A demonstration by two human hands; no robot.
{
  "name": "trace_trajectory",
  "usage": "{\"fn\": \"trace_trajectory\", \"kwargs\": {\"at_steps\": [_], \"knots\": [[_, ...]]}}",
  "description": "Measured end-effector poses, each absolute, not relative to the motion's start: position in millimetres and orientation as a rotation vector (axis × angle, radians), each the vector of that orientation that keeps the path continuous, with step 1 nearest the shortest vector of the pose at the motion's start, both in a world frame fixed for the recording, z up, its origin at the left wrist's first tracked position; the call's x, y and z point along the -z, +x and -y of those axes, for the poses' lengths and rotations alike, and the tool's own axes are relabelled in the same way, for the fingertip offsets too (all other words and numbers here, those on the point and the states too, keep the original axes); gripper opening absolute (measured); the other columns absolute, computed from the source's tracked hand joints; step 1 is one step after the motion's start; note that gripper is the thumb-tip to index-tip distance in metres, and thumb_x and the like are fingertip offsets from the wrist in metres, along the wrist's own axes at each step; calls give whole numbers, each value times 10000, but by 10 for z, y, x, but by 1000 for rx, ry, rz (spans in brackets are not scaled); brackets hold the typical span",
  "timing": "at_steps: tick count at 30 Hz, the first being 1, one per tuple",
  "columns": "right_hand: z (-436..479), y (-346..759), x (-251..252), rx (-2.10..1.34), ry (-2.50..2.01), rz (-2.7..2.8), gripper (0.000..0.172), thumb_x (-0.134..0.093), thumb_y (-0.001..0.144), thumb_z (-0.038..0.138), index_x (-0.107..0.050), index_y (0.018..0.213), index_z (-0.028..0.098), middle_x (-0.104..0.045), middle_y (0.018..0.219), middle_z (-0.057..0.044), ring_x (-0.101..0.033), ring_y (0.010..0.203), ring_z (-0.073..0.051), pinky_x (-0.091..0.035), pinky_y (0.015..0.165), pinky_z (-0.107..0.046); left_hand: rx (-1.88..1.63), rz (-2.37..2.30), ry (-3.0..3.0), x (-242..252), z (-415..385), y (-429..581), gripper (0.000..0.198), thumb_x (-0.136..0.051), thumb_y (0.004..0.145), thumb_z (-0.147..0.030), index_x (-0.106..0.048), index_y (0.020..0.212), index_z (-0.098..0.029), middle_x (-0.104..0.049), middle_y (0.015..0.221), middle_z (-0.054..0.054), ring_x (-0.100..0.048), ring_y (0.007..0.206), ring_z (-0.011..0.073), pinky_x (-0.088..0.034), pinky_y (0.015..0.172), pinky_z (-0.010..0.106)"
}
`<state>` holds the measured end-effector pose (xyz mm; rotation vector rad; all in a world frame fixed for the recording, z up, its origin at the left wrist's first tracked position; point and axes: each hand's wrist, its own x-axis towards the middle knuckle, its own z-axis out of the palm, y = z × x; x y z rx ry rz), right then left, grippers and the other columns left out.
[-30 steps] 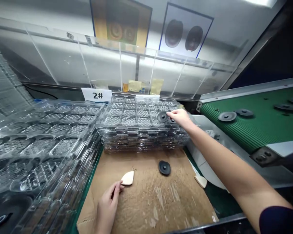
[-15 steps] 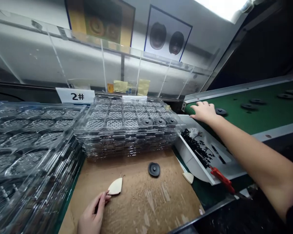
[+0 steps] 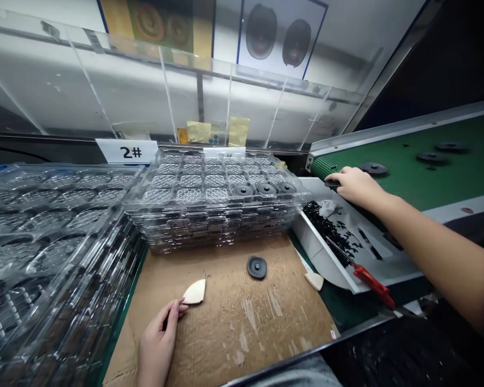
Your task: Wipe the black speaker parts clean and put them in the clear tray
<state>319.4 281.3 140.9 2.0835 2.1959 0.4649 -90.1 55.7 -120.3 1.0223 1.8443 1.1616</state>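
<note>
My left hand (image 3: 161,330) pinches the corner of a cream, rounded-triangular pad (image 3: 195,292) just above the cardboard sheet (image 3: 210,344). Farther right on the cardboard lies a dark oval disc (image 3: 257,267) with a small knob at its centre. My right hand (image 3: 358,186) reaches to the near end of the green conveyor belt (image 3: 411,185). Its fingers are closed on a black disc (image 3: 332,184), seen nearly edge-on and partly hidden. Another black disc (image 3: 373,169) rests on the belt just beyond this hand.
Stacked clear plastic trays (image 3: 213,215) stand behind the cardboard; three discs sit in the top one. More clear trays (image 3: 64,226) rise at left. At right, a white bin (image 3: 318,252) holds small black parts and a red-handled tool (image 3: 373,286). A second cream pad (image 3: 314,280) lies nearby.
My right hand has closed on a black disc and drawn it off the belt's end. Discs on the belt have shifted toward me. My left hand still holds the pad.
</note>
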Motion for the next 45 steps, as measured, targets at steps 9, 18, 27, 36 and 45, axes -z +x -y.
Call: {"fn": "trace_trajectory", "kwargs": {"at_steps": [9,18,27,36,45], "knots": [[-1698,2427,-880,853,1332,-2634,460,-518,783,83,-559,1183,305,-563,1064,-9,-553,989,-152,-439,870,-254,-1326,-1787,814,1003,-482,-645,427,-563,738,-536,-631,935,-164,-683,891,90,-613,926,273,-421,929,415],[-595,1168,468,1709,1426,-2907,756,-511,667,27,-325,1365,250,-436,1165,-84,-378,1171,-228,-350,1004,-393,-1495,-1182,422,678,-81,208,700,-787,554,-426,-519,1186,-288,-540,1297,80,-480,1207,267,-434,967,312],[-776,972,391,1314,1054,-3009,735,-581,790,292,-208,1415,192,-324,1367,-107,-204,1303,-259,-255,1085,-450,-1500,-998,-12,545,23,-273,462,-653,756,-340,-547,1203,-286,-558,1281,66,-456,1228,255,-364,1032,341],[-1274,549,859,673,1164,-3129,455,-620,811,248,-500,1245,184,-468,1229,-154,-386,1102,-319,-393,923,-517,-1605,-835,-12,571,100,-658,512,-685,709,-345,-537,1198,-344,-585,1254,62,-515,1157,309,-442,968,383],[-1397,499,1056,562,1107,-3198,325,-483,893,264,-545,1192,155,-521,1120,-141,-413,1013,-261,-432,880,-407,-1582,-691,-48,537,62,-701,465,-673,685,-390,-600,1140,-331,-610,1225,44,-475,1193,293,-416,996,317]]}}
